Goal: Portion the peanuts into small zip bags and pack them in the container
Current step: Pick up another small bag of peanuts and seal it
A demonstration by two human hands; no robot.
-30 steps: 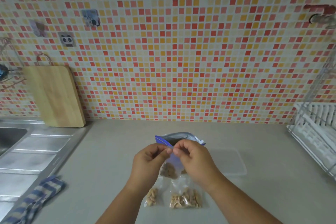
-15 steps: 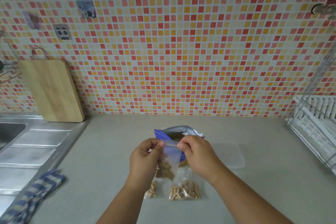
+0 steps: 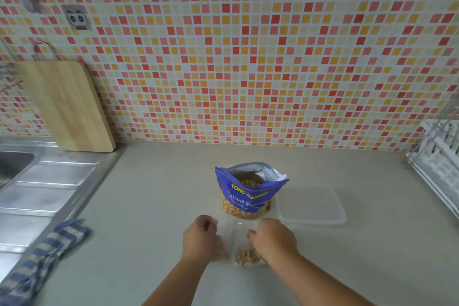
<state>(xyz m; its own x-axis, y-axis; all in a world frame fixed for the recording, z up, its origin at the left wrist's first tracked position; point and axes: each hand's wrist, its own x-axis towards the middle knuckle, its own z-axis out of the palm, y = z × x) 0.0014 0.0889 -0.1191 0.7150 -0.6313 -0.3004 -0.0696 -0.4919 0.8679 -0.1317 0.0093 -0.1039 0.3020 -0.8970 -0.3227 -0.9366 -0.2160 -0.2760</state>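
The small zip bag of peanuts lies flat on the surface under my right hand, which covers its right side. Its clear top is hard to make out against the grey. My right fingers are curled at that top edge, and I cannot tell whether they pinch it or only touch it. A second zip bag is blurred and mostly hidden beneath my left hand; my left fingers are curled under, and I cannot tell if they hold anything. Just beyond stands the blue peanut pouch, open at the top, with the clear container beside it on the right. Farther out, a cutting board leans on the tiled wall by the steel sink drainer. A striped cloth and a white dish rack are cut off at the edges
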